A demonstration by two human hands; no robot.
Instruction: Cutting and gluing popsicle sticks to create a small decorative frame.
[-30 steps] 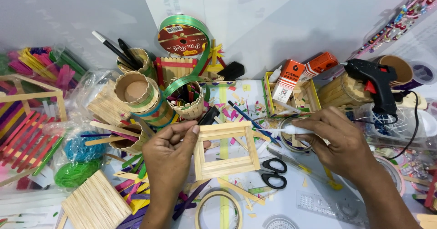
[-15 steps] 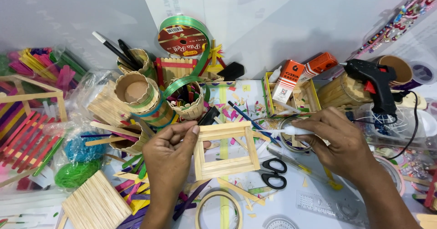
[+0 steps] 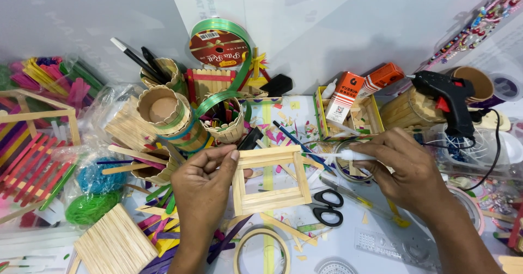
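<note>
- Wooden craft sticks make up the square frame [image 3: 271, 178], which sits at the middle of the cluttered table, held slightly raised above a white sheet.
- Left hand [image 3: 204, 184] grips the frame's upper left corner, thumb and fingertips pinched together on the top stick.
- Right hand [image 3: 406, 168] is just right of the frame, fingers closed around a white glue applicator [image 3: 348, 155] whose tip points toward the frame's upper right corner.
- My judgement: to do this well, keep the frame steady with that pinch, bring the tip right to the joint, and squeeze out only a small bead so nothing runs across the sticks.
- Black-handled scissors [image 3: 327, 206] lie just below the frame's lower right corner.
- Tape roll [image 3: 261, 250] rests directly below the frame.
- Flat mat of plain sticks [image 3: 115, 245] lies well to the lower left of the frame.
- 2 round stick-walled cups [image 3: 163, 108] stand above and left of the frame, with a green ribbon spool [image 3: 219, 48] further up.
- Black glue gun [image 3: 449, 99] stands well to the upper right of the frame.
</note>
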